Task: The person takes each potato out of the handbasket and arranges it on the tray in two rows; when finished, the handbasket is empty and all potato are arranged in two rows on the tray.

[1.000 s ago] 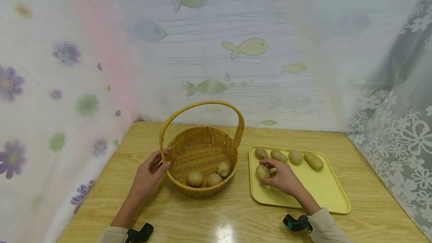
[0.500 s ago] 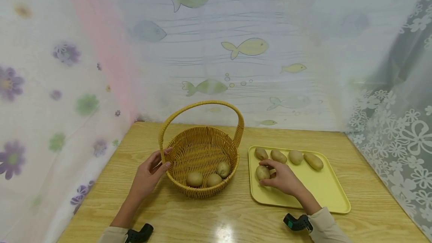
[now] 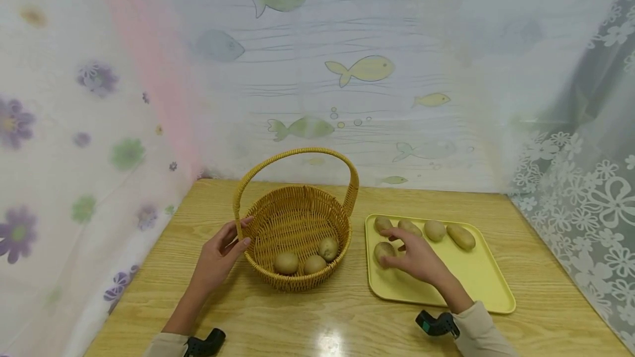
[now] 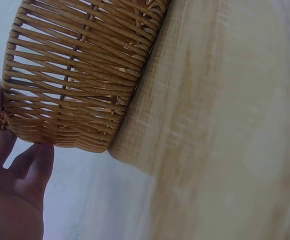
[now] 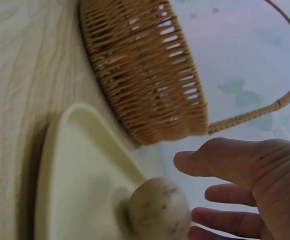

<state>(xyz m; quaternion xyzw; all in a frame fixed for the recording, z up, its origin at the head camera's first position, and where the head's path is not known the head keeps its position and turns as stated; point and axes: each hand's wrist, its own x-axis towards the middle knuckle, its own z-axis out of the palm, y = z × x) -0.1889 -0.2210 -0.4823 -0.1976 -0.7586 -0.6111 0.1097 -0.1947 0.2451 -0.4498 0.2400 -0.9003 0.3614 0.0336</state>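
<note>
My left hand holds the wicker basket at its left side, thumb and fingers round the foot of the tall handle. In the left wrist view its fingertips touch the woven rim. Three potatoes lie inside, at the basket's near side. Over the yellow tray, my right hand is spread beside a round potato on the tray's left part. The right wrist view shows that potato resting on the tray, with thumb and fingers loose around its side and no grip on it.
Several more potatoes line the tray's back edge, one of them long. The wooden table ends at a fish-print curtain behind. Patterned curtains hang at the left and right too.
My right hand has loosened from the round potato, its thumb and fingers spreading wider; the potato now sits slightly further left on the tray. The left hand and basket stay put.
</note>
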